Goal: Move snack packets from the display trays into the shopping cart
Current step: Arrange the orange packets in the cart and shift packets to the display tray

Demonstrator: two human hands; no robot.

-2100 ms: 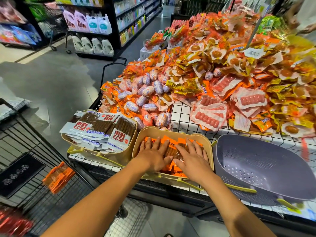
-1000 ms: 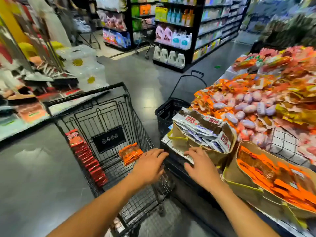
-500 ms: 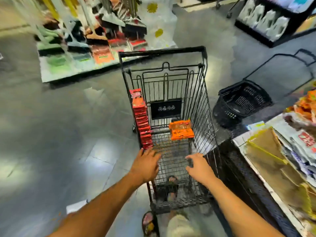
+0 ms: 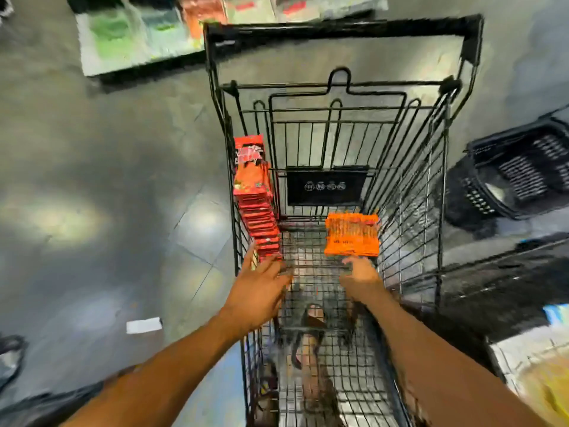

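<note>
Head view: the whole frame was smeared by motion, so fine detail was hard to read. The shopping cart [image 4: 338,28] filled the centre and upper right, seen from above, and its near end was cut off by the bottom edge.

A row of red snack packets [image 4: 255,201] stood on edge along the cart's left wall; their print was too blurred to read. A flat stack of orange snack packets [image 4: 352,235] lay on the wire floor toward the right wall, just below a black plate [image 4: 326,186] on the far end panel.

The left hand [image 4: 257,292], centre-left, had its fingers spread and straight, grasping nothing. It sat at the near end of the red row, and the blur hid whether it touched the packets. The right hand [image 4: 358,277] reached toward the near edge of the orange stack with fingers extended and released. Its fingertips dissolved into blur, so I could not tell whether they met the stack. Both forearms ran out of the bottom edge.

Through the cart's wire floor a sandalled foot [image 4: 311,322] showed dimly.

A black basket [image 4: 517,177] stood at the right edge, partly cut off. A white slip [image 4: 144,325] lay on the grey floor at lower left. The display tray [image 4: 538,365] at the lower right corner was only a pale, blurred patch.
</note>
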